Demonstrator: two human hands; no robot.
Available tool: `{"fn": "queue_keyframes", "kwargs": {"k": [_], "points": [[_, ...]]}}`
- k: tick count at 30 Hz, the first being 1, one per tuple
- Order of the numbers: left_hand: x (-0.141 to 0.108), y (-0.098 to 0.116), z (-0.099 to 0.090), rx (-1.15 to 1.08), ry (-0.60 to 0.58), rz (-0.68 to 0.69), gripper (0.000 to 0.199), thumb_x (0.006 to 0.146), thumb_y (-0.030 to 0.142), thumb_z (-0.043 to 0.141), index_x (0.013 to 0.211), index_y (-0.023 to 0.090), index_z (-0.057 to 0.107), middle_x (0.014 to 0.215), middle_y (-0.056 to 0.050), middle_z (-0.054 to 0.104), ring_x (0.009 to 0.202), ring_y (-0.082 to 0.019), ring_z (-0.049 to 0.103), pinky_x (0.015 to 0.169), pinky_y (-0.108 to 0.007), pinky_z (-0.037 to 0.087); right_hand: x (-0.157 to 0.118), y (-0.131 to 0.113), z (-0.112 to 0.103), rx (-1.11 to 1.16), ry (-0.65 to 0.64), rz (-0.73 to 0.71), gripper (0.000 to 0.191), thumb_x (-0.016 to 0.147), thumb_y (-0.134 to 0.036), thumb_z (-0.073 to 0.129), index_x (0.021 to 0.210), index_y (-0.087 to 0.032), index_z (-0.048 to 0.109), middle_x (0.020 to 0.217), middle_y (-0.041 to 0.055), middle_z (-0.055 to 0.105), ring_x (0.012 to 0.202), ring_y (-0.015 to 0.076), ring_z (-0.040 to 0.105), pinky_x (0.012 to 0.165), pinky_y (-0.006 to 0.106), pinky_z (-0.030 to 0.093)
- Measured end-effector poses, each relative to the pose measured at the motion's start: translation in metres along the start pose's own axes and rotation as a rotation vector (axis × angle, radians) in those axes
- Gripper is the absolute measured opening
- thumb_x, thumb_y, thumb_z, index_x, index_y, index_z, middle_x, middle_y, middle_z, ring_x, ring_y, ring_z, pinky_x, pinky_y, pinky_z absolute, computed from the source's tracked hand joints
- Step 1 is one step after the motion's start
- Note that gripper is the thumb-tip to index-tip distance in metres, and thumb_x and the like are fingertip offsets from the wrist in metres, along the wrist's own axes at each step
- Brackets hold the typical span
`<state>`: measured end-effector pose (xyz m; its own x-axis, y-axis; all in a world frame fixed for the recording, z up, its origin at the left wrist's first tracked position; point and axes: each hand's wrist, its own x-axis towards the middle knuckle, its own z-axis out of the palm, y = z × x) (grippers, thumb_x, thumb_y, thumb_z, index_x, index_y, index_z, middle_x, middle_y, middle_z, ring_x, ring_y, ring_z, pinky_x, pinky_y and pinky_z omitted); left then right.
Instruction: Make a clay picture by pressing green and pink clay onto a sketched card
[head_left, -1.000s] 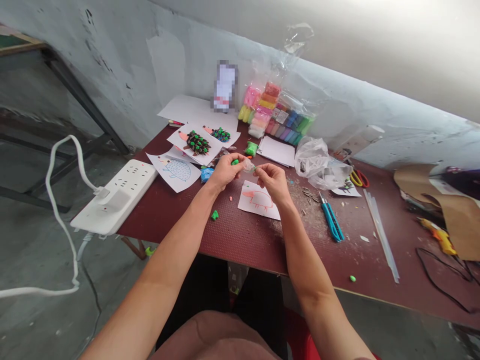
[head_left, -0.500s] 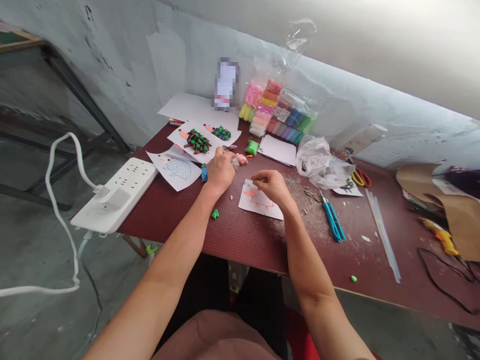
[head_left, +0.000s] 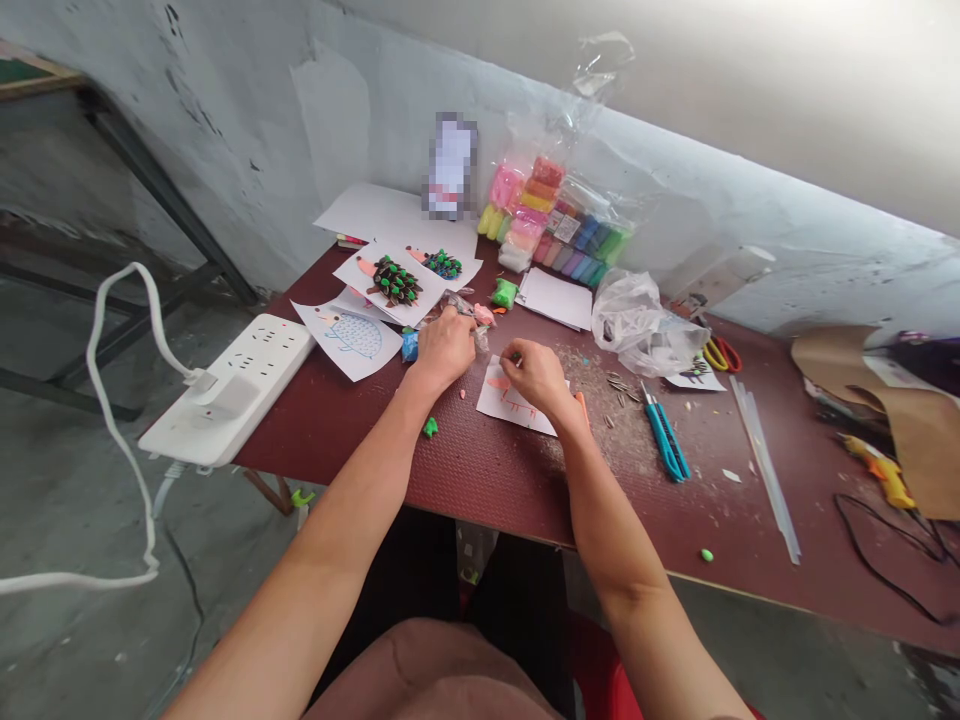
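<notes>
Below a scuffed wall (head_left: 262, 110), the surface (head_left: 465, 485) holds an orange drawing (head_left: 516, 410) between its front and back edges, probably for easy reach, where my right grip (head_left: 538, 372) pinches green clay (head_left: 516, 356), while I cannot tell if my left grip (head_left: 446, 347), at plastic wrap (head_left: 481, 342), is closed.

The table top (head_left: 480, 490) is dark red and bumpy, with a soft shine. The sheet with the orange drawing (head_left: 506, 408) is dull white paper. The pink lump (head_left: 484, 315) looks soft and dull, like clay. The crumpled bag (head_left: 630, 315) is thin, crinkly, shiny plastic. The power strip (head_left: 225, 400) is hard, smooth, white plastic. The wall (head_left: 330, 110) is rough and patchy. The brown sheet (head_left: 919, 440) is blurry, so it may be paper or card.
</notes>
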<state>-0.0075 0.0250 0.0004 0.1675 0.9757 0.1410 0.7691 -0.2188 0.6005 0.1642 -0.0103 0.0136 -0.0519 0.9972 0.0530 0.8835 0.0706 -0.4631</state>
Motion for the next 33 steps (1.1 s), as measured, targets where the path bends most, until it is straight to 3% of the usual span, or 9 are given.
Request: {"fn": "queue_keyframes", "kwargs": {"k": [6,10,15,19,24,29,33], "points": [[0.003,0.000,-0.001,-0.132,0.077,0.006,0.031,0.088,0.007,0.061,0.109,0.021,0.078,0.107,-0.014,0.068,0.107,-0.032,0.066,0.095,-0.040,0.051,0.006,0.008,-0.010,0.593,-0.004,0.165,0.006,0.078,-0.018,0.057,0.077,-0.022,0.054,0.078,0.0031,0.074,0.057,0.0121,0.057,0.056,0.025,0.040],[0.003,0.009,-0.004,-0.154,0.055,0.084,0.032,0.089,0.010,0.060,0.116,0.019,0.076,0.118,-0.012,0.069,0.111,-0.027,0.066,0.099,-0.036,0.051,0.006,0.006,-0.018,0.896,-0.016,0.181,0.013,0.069,-0.018,0.060,0.081,-0.022,0.056,0.075,-0.0007,0.069,0.051,0.0081,0.048,0.049,0.022,0.039],[-0.002,0.012,-0.001,0.147,-0.141,0.133,0.032,0.096,0.013,0.053,0.115,0.019,0.078,0.131,-0.013,0.066,0.118,-0.029,0.066,0.098,-0.037,0.052,0.007,0.010,-0.025,0.924,-0.048,0.205,0.004,0.068,-0.019,0.053,0.070,-0.022,0.055,0.061,-0.0041,0.051,0.048,0.0073,0.036,0.045,0.021,0.027],[-0.002,0.007,-0.004,0.254,-0.133,0.042,0.042,0.102,0.014,0.039,0.116,0.017,0.078,0.125,-0.017,0.067,0.110,-0.032,0.068,0.091,-0.042,0.052,0.009,0.014,-0.027,0.896,-0.026,0.268,0.013,0.075,-0.022,0.052,0.064,-0.024,0.045,0.057,-0.0047,0.036,0.049,0.0093,0.026,0.044,0.022,0.021],[-0.004,0.006,-0.008,0.295,-0.095,-0.037,0.043,0.100,0.011,0.037,0.115,0.012,0.078,0.125,-0.022,0.066,0.112,-0.036,0.067,0.090,-0.044,0.050,0.006,0.014,-0.030,0.862,-0.047,0.225,0.014,0.085,-0.025,0.056,0.072,-0.024,0.049,0.063,-0.0056,0.037,0.052,0.0092,0.031,0.048,0.022,0.029],[-0.003,0.004,-0.006,0.131,0.004,-0.008,0.039,0.097,0.010,0.045,0.114,0.018,0.079,0.119,-0.019,0.069,0.111,-0.034,0.066,0.094,-0.044,0.049,0.000,0.013,-0.030,0.817,-0.033,0.138,0.014,0.091,-0.032,0.065,0.085,-0.021,0.058,0.064,-0.0073,0.047,0.053,0.0073,0.044,0.051,0.020,0.037],[0.003,0.007,0.001,-0.259,0.048,0.095,0.031,0.088,0.007,0.057,0.107,0.019,0.077,0.108,-0.010,0.074,0.104,-0.026,0.067,0.097,-0.039,0.051,-0.007,0.012,-0.029,0.833,-0.007,0.168,0.028,0.093,-0.043,0.069,0.082,-0.019,0.059,0.067,-0.0047,0.055,0.047,0.0061,0.044,0.045,0.021,0.035]]}}
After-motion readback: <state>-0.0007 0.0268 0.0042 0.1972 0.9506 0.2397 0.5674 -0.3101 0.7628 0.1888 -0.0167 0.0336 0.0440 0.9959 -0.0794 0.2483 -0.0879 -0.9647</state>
